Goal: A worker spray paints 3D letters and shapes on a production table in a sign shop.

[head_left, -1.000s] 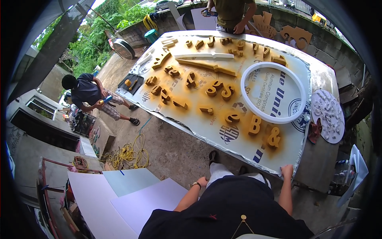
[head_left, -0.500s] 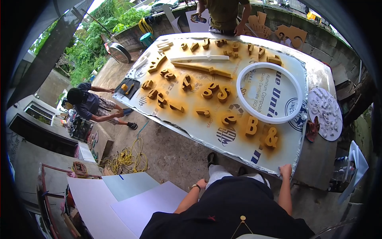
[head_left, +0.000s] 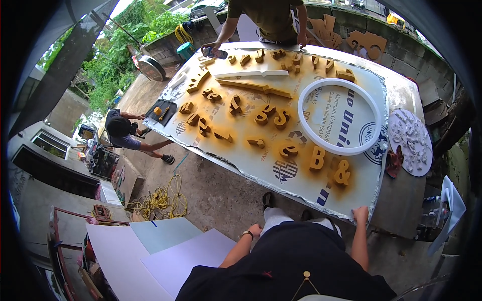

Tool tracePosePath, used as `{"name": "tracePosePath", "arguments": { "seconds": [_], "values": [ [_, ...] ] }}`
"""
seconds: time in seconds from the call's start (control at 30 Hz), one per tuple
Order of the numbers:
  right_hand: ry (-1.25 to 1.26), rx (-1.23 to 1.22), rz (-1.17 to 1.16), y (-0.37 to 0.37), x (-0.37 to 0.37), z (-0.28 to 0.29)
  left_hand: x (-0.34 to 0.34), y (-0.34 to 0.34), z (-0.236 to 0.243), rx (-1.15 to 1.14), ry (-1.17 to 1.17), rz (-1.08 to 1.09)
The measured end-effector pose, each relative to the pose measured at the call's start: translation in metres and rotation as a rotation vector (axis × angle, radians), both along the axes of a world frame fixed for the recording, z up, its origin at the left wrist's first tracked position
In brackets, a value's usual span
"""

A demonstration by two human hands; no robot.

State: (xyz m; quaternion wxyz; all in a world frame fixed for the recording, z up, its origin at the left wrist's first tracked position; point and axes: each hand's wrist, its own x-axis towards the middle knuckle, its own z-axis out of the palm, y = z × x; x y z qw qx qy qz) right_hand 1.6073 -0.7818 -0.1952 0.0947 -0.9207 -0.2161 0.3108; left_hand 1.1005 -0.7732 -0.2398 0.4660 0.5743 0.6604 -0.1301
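My right hand (head_left: 360, 214) is curled closed at the near right corner of the large board (head_left: 241, 163), touching its edge; what its fingers grip, if anything, is hidden. Beside my thigh hangs my left hand (head_left: 255, 231), a watch on the wrist, its fingers mostly out of sight. Rows of gold-brown block letters (head_left: 317, 159) stand on the board, with sprayed colour around them. Nearest my right hand is an ampersand (head_left: 342, 173). A large white ring (head_left: 303, 120) lies on the right part. Across the board, a person's hand (head_left: 216, 46) holds a spray can (head_left: 216, 52) above the far-left letters.
A round white panel (head_left: 427, 155) bearing small pieces lies to the right. Large pale sheets (head_left: 188, 261) lean at lower left, near a tangled yellow cord (head_left: 163, 202) on the floor. Another person (head_left: 120, 128) bends at the board's left end, by a black tray (head_left: 159, 111).
The far person's spray can has moved left, out over the letters. The person at the left has bent lower and turned toward the board's end. My hands stay where they were.
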Motion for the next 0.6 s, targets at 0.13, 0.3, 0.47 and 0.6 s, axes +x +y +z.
{"name": "tracePosePath", "arguments": {
  "seconds": [0.13, 0.3, 0.47, 0.6],
  "values": [
    [0.015, -0.006, -0.009, 0.0, 0.0, 0.001, 0.0, 0.001, 0.002, 0.056, 0.005, -0.01],
    [0.007, -0.01, 0.007, 0.002, -0.002, 0.008, -0.003, 0.001, -0.001, 0.037, -0.009, -0.038],
    [-0.018, -0.005, 0.014, 0.002, -0.005, 0.015, -0.006, -0.001, -0.006, 0.081, 0.022, -0.042],
    [-0.002, -0.002, 0.007, 0.002, -0.006, 0.016, -0.007, -0.003, -0.007, 0.072, 0.02, -0.029]
  ]
}}
